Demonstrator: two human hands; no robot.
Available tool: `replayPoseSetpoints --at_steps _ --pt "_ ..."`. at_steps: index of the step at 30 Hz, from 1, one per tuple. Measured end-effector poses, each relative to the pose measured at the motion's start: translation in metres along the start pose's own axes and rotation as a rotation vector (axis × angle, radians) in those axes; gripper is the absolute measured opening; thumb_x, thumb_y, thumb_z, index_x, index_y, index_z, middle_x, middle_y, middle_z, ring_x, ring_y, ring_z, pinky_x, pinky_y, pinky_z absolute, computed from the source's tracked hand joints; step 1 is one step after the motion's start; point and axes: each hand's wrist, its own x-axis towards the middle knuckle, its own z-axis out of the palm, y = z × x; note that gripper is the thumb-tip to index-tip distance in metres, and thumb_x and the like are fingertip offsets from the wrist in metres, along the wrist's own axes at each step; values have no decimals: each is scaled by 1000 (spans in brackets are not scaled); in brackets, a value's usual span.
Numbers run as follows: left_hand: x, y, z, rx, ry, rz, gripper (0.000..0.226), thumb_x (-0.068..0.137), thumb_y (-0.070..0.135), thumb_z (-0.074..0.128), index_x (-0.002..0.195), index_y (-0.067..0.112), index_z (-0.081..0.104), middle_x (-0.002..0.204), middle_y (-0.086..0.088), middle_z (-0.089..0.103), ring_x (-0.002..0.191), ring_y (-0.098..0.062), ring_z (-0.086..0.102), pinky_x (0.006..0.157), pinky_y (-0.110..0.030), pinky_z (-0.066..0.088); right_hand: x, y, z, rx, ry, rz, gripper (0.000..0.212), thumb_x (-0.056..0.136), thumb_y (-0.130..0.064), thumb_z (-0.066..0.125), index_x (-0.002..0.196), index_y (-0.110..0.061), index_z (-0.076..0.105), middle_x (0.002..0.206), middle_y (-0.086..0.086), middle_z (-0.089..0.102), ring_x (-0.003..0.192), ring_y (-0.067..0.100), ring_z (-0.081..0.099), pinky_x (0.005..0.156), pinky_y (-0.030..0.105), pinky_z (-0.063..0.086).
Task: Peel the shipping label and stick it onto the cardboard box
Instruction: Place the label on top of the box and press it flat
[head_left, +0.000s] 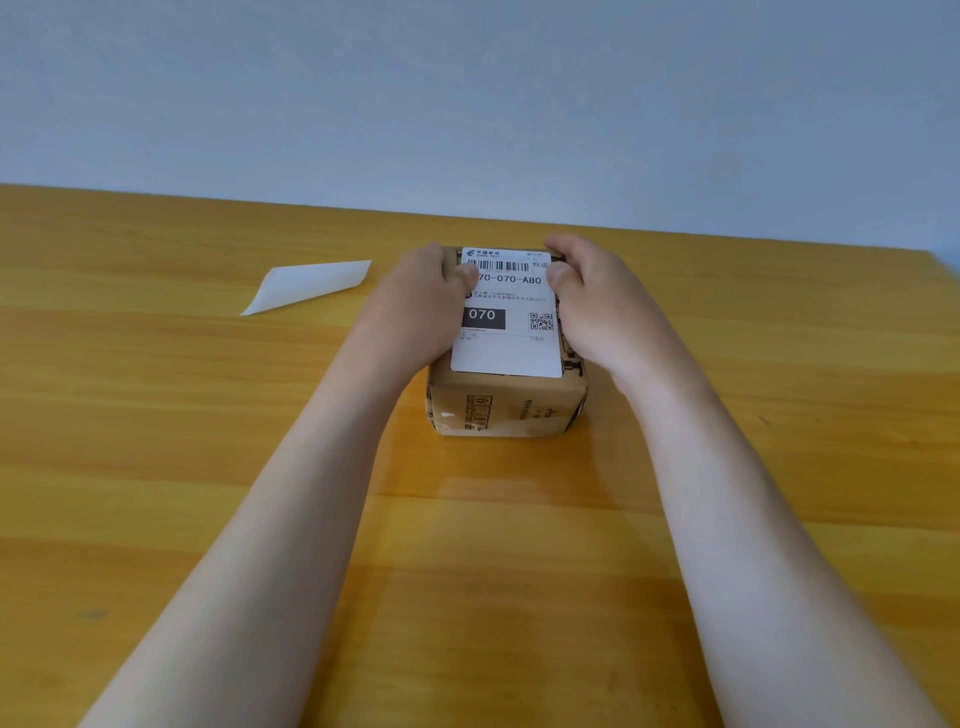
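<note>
A small brown cardboard box (511, 408) stands on the wooden table in the middle of the head view. A white shipping label (511, 322) with a barcode, "070-070-A80" and a QR code lies flat on its top face. My left hand (421, 306) wraps the box's left side, its thumb pressing the label's upper left part. My right hand (597, 301) wraps the right side, thumb on the label's upper right edge. The far fingers of both hands curl over the box's back edge.
A curled white backing sheet (311, 285) lies on the table (208, 467) to the left of the box. The table's far edge meets a pale blue-grey wall (467, 104). Its right edge shows at the far right.
</note>
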Motion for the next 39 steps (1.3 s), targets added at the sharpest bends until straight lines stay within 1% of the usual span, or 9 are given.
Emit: replayPoseSetpoints --at_steps 6,9,13,19,23,28,31,34,39 --pt "-1 0 0 -42 -37 -5 31 108 46 50 111 16 57 104 -1 72 102 -27 70 77 -38 50 -1 -3 -7 13 -67 13 51 112 -35 38 161 -23 33 153 -7 52 124 10 55 92 27 41" --pt "-4 3 -1 29 -112 -14 72 101 59 58 150 8 41 131 -6 68 117 -29 69 91 -45 58 0 -7 -1 26 -92 69 49 103 -50 48 146 -27 43 113 -12 64 115 16 62 92 35 52" --pt "-2 3 -1 90 -132 -2 83 104 57 52 164 9 21 159 -13 52 135 -35 60 105 -51 53 -1 -10 5 9 -129 58 81 92 -63 47 162 -35 17 158 -13 47 149 32 37 113 55 40" --pt "-4 5 1 -22 -96 -16 48 105 47 58 135 11 48 121 -6 69 104 -27 69 81 -40 56 1 -9 4 6 -113 68 80 102 -54 48 166 -31 7 169 -10 31 154 30 26 118 54 33" --pt "-4 6 2 -13 -83 -2 38 108 43 54 129 11 50 115 -3 67 97 -25 66 77 -38 52 3 -6 5 33 -101 60 63 100 -48 50 157 -31 31 145 -9 57 142 30 44 107 49 46" --pt "-4 2 -5 -82 -99 -18 22 111 38 49 114 17 55 116 -3 72 103 -26 69 76 -39 51 4 -3 -2 96 -67 59 54 111 -25 43 163 -27 27 128 -16 49 97 4 61 64 8 40" --pt "-3 0 -8 -157 -117 -10 16 114 29 44 105 31 57 112 8 69 103 -16 64 77 -28 47 2 -2 -4 156 -72 48 54 113 -21 39 165 -26 26 150 -13 50 97 -3 61 71 11 47" --pt "-6 3 -10 -254 -122 -15 37 115 26 42 151 27 52 122 17 66 105 -7 59 81 -21 43 1 -1 -2 193 -71 23 53 113 -21 37 165 -24 26 156 -11 50 98 -2 62 66 3 45" --pt "-7 1 -2 -286 -102 4 34 105 35 62 138 26 59 120 13 72 104 -13 73 73 -27 55 -2 -4 1 226 -57 -11 49 110 -23 44 158 -28 39 130 -19 62 98 4 69 67 16 52"
